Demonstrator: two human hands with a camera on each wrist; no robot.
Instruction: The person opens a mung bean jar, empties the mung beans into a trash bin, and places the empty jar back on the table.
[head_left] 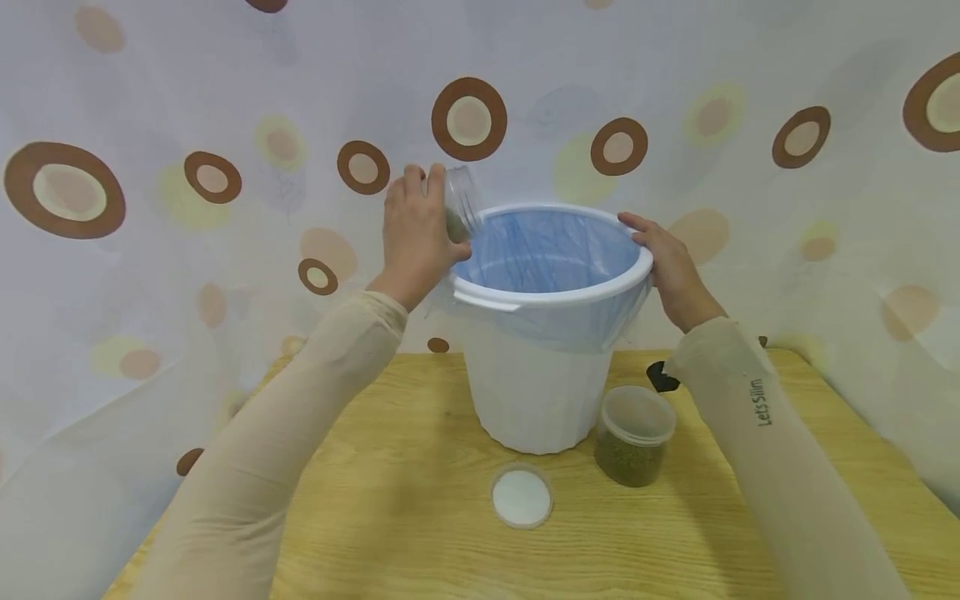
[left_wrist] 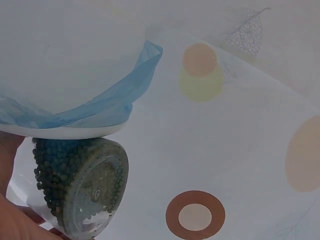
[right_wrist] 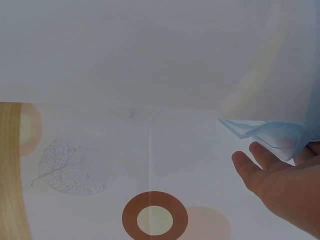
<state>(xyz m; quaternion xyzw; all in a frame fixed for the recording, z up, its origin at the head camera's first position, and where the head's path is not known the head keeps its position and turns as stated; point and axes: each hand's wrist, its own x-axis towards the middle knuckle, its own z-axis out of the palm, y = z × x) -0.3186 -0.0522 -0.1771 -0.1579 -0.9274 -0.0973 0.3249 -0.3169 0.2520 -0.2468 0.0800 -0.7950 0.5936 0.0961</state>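
My left hand [head_left: 417, 227] grips a clear plastic jar [head_left: 459, 200] and holds it tipped on its side at the left rim of a white bin [head_left: 540, 375]. In the left wrist view small green beans [left_wrist: 52, 170] lie along the inside of the jar, and its round base faces the camera. A blue plastic liner [head_left: 551, 242] covers the bin's inside and folds over its rim. My right hand [head_left: 672, 271] holds the bin's right rim, with some fingers over the edge and others [right_wrist: 247, 167] below it, outside the liner.
The bin stands on a wooden table [head_left: 375, 467]. Close to its base on the right is an uncovered clear tub [head_left: 633, 442] with green contents. A round white lid [head_left: 522, 497] lies in front. A small black object [head_left: 662, 377] sits near the right sleeve. Behind hangs a dotted sheet [head_left: 525, 50].
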